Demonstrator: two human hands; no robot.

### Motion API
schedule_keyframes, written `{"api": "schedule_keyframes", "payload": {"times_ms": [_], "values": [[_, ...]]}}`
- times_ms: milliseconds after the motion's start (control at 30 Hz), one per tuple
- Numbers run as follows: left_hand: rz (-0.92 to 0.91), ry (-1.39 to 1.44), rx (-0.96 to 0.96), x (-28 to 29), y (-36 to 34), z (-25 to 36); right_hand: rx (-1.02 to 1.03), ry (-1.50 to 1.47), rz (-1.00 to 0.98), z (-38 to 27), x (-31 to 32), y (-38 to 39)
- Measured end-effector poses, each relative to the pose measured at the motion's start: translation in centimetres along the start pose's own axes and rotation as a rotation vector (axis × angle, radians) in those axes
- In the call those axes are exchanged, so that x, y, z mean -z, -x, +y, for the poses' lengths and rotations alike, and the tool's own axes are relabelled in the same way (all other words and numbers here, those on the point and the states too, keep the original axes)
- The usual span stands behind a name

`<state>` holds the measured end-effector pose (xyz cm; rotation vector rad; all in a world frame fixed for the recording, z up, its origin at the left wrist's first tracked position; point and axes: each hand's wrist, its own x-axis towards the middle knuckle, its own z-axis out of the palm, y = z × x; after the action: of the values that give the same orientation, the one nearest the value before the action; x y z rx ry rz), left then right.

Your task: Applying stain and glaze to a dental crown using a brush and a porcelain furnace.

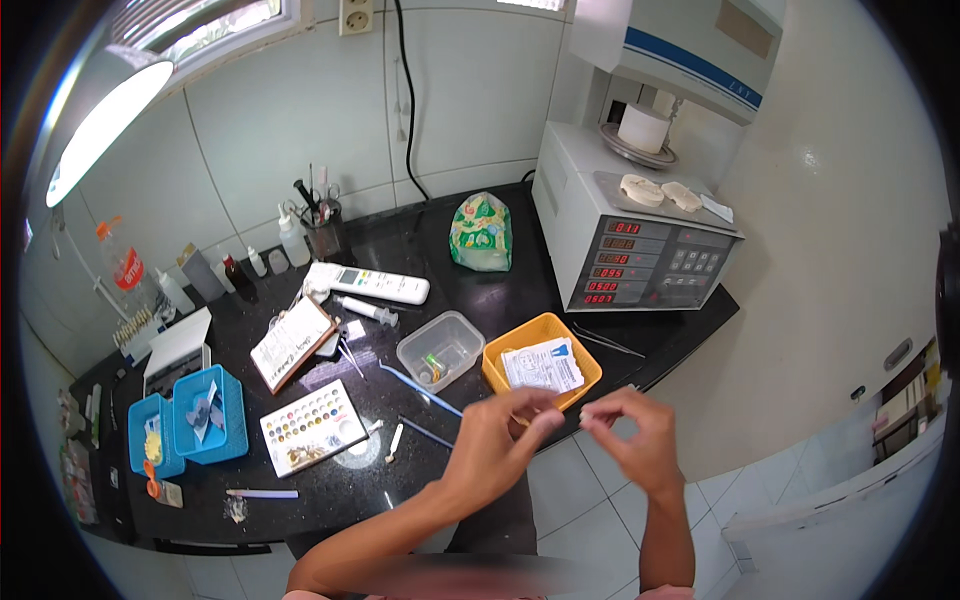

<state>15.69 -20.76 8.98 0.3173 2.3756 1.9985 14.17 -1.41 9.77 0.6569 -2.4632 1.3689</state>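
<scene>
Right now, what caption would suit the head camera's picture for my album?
Left hand and right hand, the right pinching a small whitish piece, near a yellow basket on a black worktop.

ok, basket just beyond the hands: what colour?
Yellow-orange basket, best seen in the head view.

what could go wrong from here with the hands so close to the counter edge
The right hand seems to pinch something tiny and pale; if it slipped, it might fall to the tiled floor. The left hand is near the yellow basket, which could get nudged off the edge. The tweezers might also be knocked down.
</scene>
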Motion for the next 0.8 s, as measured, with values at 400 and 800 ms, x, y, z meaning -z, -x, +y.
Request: {"api": "schedule_keyframes", "payload": {"times_ms": [400,800], "values": [[0.124,0.663,0.331,1.5,11.8,-5.1,0.235,-0.065,-0.394,-3.9,-6.9,3.6],[0.379,0.709,0.429,5.5,24.3,-9.9,0.126,0.037,-0.199,-6.7,-16.6,-1.3]]}}
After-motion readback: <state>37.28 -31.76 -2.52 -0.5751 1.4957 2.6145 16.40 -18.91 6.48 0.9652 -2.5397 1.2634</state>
